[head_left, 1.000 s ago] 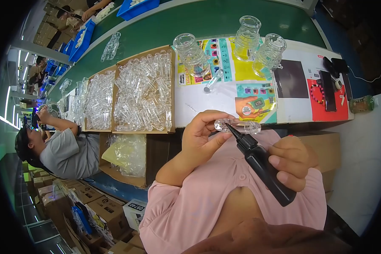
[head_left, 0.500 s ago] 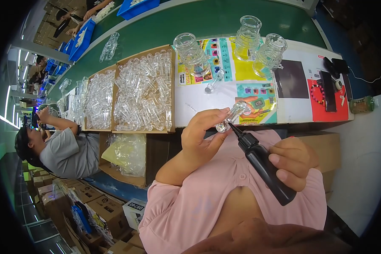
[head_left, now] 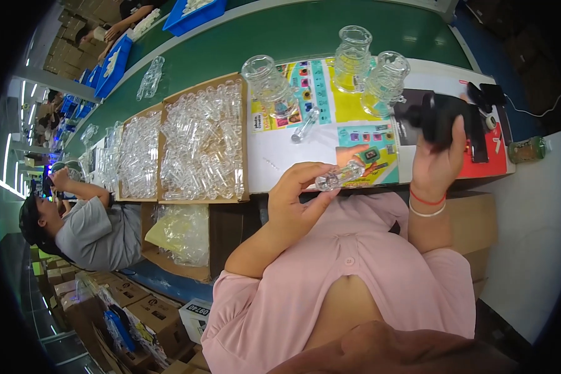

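My left hand [head_left: 293,202] pinches a small clear glass-like tube piece [head_left: 341,176] between thumb and fingers, just above the table's near edge. In my right hand [head_left: 441,161] is a black squeeze bottle [head_left: 439,118], raised over the right part of the table and apart from the clear piece. The bottle is blurred, its narrow end pointing left. Another clear tube piece [head_left: 305,126] lies on the white sheet beyond my left hand. Three clear ringed vessels stand farther off: one at left [head_left: 270,90], one at back [head_left: 352,62], one at right [head_left: 385,84].
Left of my hands, a cardboard tray [head_left: 245,149] is heaped with clear pieces. At the right lie a phone [head_left: 478,137] and a beaded bracelet, with a jar [head_left: 527,151] beyond. A co-worker in grey [head_left: 100,230] sits at left. Blue bins [head_left: 196,14] stand far off.
My right hand has carried the black bottle away from the clear piece, up and to the right. My left hand still holds the piece, nearly in place. The view has shifted slightly.
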A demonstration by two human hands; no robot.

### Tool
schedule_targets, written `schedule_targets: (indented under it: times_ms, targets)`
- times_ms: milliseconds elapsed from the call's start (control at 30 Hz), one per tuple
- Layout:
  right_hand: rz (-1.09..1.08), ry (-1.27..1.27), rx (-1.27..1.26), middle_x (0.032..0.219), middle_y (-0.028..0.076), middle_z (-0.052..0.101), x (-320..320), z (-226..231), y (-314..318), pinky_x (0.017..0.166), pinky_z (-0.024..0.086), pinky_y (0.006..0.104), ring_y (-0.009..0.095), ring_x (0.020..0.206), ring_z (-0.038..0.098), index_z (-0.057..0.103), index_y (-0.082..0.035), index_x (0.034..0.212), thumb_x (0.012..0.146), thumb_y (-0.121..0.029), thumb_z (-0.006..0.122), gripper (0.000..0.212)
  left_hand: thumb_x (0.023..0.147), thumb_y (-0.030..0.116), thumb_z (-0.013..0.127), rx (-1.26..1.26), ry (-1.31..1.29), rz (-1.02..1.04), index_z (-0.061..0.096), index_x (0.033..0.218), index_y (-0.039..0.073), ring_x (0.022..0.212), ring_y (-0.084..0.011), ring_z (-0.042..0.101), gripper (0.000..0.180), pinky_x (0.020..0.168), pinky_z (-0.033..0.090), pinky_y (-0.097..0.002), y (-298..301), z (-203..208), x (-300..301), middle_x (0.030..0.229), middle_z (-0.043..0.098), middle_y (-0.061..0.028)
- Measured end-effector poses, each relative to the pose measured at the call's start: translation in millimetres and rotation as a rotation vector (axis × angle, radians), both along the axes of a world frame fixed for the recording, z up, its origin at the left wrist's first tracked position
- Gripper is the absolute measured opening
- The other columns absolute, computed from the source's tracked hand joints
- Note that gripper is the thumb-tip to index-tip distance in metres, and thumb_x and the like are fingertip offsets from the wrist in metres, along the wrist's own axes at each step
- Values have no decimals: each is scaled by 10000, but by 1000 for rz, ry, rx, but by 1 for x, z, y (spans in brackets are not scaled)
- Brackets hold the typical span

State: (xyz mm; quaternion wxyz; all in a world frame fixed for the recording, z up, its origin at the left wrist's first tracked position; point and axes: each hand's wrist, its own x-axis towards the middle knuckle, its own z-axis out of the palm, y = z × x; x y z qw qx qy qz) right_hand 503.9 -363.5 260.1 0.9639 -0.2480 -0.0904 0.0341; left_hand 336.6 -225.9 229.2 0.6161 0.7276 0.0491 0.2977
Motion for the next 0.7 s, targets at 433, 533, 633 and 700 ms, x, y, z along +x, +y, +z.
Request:
schedule_targets:
  times_ms: [433, 533, 633, 700]
  targets:
    - [-172, -178, -537, 990, 112, 567, 132, -95, -53, 861, 441, 317, 194, 916, 560, 509, 8, 1057, 782, -15, 583, 286, 834, 116, 548, -1012, 170, -324, 433, 1134, 9, 863, -211, 576, 339, 806, 465, -342, 3, -28, 31, 1005, 571, -116]
    - [-424, -269, -1319, 939, 111, 599, 137, -98, -49, 772, 456, 267, 174, 873, 583, 512, 13, 1034, 737, -104, 673, 357, 864, 129, 509, -1144, 215, -345, 418, 1178, 0, 872, -180, 567, 352, 804, 466, -326, -1, -27, 38, 1006, 570, -102]
    - [-437, -413, -1417, 928, 118, 603, 137, -110, -50, 769, 462, 273, 170, 855, 588, 506, 19, 1028, 717, -126, 701, 395, 875, 133, 499, -1173, 224, -356, 424, 1197, 12, 879, -161, 561, 352, 807, 467, -307, -3, -28, 44, 1016, 566, -90]
    - [-424, -400, -1310, 966, 118, 587, 141, -116, -50, 797, 451, 272, 175, 893, 577, 488, 14, 1054, 717, -121, 703, 421, 873, 136, 510, -1162, 209, -346, 442, 1193, 27, 883, -158, 559, 345, 810, 466, -298, -3, -30, 45, 1026, 563, -84]
